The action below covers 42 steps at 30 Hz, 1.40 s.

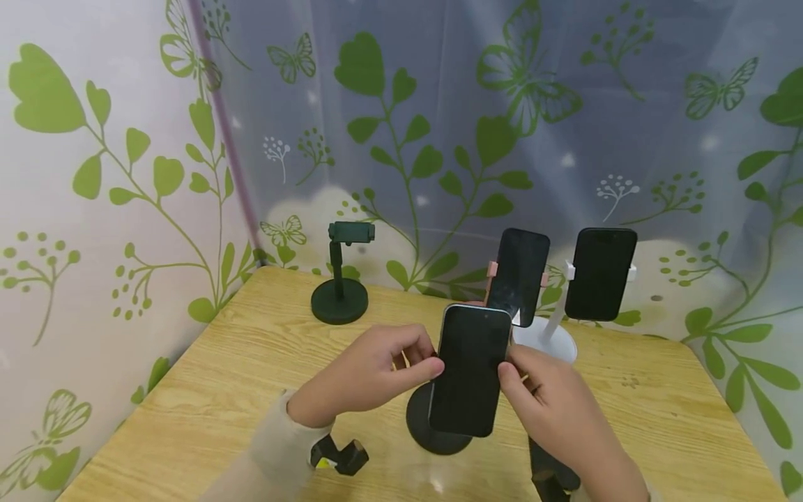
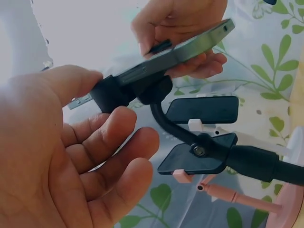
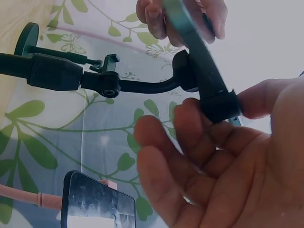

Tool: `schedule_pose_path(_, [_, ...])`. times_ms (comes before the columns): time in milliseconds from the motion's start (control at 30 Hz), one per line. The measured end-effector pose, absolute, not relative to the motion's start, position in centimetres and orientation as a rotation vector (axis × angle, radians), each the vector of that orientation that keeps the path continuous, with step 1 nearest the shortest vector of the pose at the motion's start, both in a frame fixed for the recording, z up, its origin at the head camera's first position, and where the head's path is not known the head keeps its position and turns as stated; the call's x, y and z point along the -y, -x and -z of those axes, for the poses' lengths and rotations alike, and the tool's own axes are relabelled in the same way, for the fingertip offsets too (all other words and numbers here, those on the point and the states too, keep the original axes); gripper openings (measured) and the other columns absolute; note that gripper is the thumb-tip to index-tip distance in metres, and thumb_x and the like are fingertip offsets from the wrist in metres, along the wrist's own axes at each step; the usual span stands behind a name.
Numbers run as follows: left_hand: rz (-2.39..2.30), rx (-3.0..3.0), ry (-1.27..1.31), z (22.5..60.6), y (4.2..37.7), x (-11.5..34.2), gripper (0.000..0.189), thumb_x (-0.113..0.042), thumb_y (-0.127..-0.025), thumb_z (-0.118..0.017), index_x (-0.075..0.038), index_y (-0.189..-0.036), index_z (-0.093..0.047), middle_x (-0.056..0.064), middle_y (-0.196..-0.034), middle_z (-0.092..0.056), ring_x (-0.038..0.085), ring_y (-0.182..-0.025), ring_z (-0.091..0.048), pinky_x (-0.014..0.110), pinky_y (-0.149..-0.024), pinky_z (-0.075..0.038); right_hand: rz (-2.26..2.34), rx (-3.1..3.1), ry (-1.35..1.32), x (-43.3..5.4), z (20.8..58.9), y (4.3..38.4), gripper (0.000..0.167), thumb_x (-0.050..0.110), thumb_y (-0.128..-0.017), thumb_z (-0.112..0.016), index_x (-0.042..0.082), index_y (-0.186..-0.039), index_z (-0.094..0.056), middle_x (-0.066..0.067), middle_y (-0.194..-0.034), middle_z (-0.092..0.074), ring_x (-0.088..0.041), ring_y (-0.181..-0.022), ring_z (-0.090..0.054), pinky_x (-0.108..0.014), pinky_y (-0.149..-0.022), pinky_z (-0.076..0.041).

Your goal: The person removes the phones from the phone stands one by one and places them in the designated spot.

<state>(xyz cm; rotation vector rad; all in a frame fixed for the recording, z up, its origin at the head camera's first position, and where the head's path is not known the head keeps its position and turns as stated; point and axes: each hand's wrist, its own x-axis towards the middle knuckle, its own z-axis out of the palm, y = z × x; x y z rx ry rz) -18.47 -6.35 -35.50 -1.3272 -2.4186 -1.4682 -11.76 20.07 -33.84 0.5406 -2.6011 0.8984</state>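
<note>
A black-screened phone (image 1: 470,373) sits upright, slightly tilted, in the clamp of a black phone stand, whose round base (image 1: 433,425) rests on the table. My left hand (image 1: 379,369) pinches the clamp's left end (image 2: 110,94) between thumb and index finger, its other fingers loosely bent. On the opposite side, my right hand (image 1: 555,397) pinches the right end of the clamp (image 3: 221,105) with thumb and fingertips. Behind the phone, the stand's curved neck (image 2: 164,121) leads down to a thicker pole (image 2: 254,162). The phone hides most of the clamp in the head view.
A dark green stand (image 1: 339,300) with no phone stands at the back left. Behind my right hand are a pink stand (image 1: 492,270) bearing a phone (image 1: 521,272) and a white stand (image 1: 558,341) bearing another phone (image 1: 601,273). A dark flat object (image 1: 561,468) lies partly under my right wrist.
</note>
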Motion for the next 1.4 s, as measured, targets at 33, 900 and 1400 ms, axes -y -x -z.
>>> schedule_pose_path(33, [1.465,2.421,1.314,35.5,18.45,6.3,0.012,-0.029,-0.104,-0.066,-0.023,-0.094,-0.065,-0.013,-0.084,-0.067,0.004,-0.075,-0.063,0.027,-0.065,-0.055,-0.888,2.625,-0.523,-20.07,33.78,11.8,0.017,0.019,-0.107,-0.057,0.026,-0.095,-0.067,0.017,-0.076,-0.055,-0.001,-0.07,-0.055,-0.026,-0.059,-0.047])
schedule_pose_path(900, [1.358,2.364,1.243,35.32,18.59,6.69,0.008,-0.023,-0.102,-0.067,-0.022,-0.094,-0.067,-0.015,-0.082,-0.065,0.003,-0.071,-0.06,0.027,-0.059,-0.051,-0.669,2.828,-0.491,-19.36,33.51,11.38,0.038,0.036,-0.113,-0.042,0.021,-0.146,-0.054,0.016,-0.068,-0.046,-0.002,-0.069,-0.051,-0.03,-0.064,-0.043])
schedule_pose_path(1400, [1.336,2.355,1.226,35.59,18.63,6.35,0.008,-0.026,-0.101,-0.069,-0.022,-0.095,-0.068,-0.016,-0.081,-0.065,0.001,-0.07,-0.06,0.024,-0.059,-0.052,-0.792,2.837,-0.442,-19.36,33.52,11.55,0.026,0.035,-0.113,-0.041,0.02,-0.112,-0.061,0.015,-0.074,-0.054,-0.001,-0.064,-0.053,-0.029,-0.06,-0.045])
